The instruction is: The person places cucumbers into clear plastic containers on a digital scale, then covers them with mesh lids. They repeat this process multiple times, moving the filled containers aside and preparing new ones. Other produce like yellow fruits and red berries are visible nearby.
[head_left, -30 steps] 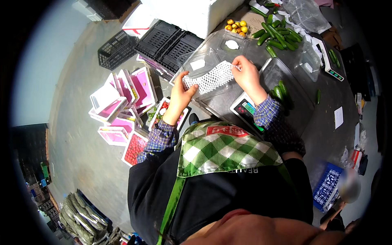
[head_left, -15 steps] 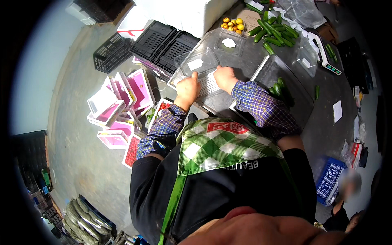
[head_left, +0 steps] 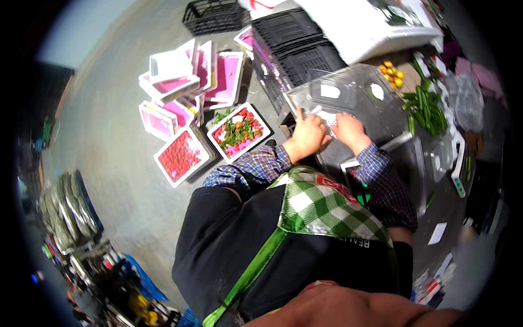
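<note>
A clear plastic container (head_left: pixel 357 99) with its lid open lies on the dark metal table in front of me, a white perforated liner (head_left: pixel 326 116) at its near part. My left hand (head_left: pixel 308 137) rests at the liner's left side, fingers stretched and somewhat apart, thumb toward the right. Opposite it, my right hand (head_left: pixel 350 132) has its fingers curled in at the liner's right side, closed on the container's edge as far as I can see. The fingertips partly hide the near rim. Another clear container (head_left: pixel 377 92) sits just to the right.
Yellow round fruit (head_left: pixel 392 74) and a heap of green cucumbers (head_left: pixel 426 109) lie at the right, near a scale (head_left: pixel 458 166). A metal tray (head_left: pixel 417 155) stands by my right forearm. Boxes of red fruit (head_left: pixel 180 157) and stacked white-and-pink boxes (head_left: pixel 226 79) are on the floor at left.
My view has swung left, so the scene sits further right and the floor boxes show more fully. My left hand's fingers have spread out; both hands stay at the liner.
</note>
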Motion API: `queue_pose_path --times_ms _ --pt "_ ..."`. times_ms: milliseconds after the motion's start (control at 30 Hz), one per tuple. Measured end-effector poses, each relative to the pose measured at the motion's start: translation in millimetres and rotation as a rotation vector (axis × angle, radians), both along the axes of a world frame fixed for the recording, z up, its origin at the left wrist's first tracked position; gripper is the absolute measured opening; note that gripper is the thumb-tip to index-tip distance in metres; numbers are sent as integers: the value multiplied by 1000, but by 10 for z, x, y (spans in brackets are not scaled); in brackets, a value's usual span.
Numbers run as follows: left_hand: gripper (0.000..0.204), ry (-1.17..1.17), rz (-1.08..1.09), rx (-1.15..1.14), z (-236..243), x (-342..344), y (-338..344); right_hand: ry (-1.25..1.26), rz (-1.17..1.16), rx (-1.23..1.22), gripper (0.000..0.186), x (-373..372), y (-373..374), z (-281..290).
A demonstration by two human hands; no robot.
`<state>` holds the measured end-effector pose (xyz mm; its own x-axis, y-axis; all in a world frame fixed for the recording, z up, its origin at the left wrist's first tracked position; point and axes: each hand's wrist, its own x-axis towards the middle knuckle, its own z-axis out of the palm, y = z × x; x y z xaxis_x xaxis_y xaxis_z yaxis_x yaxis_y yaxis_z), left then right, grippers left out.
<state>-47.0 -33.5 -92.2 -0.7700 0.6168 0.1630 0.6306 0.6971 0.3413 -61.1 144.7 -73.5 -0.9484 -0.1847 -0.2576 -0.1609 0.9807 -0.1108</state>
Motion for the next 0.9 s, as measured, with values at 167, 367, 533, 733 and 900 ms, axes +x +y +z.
queue_pose_path --times_ms 167,367,533,733,900 --pt "30 -40 4 222 -109 161 -85 0 68 -181 30 75 107 -196" --pt "36 -25 -87 378 -268 156 -138 -35 -39 -209 32 49 174 -217" --pt "21 31 -72 344 -374 142 -94 -97 -50 -184 33 -2 119 -129" --pt "17 79 -45 292 -322 125 -105 -155 52 -184 26 29 59 94" --pt "22 -50 -65 225 -233 147 -108 214 180 -44 22 104 -88 582"
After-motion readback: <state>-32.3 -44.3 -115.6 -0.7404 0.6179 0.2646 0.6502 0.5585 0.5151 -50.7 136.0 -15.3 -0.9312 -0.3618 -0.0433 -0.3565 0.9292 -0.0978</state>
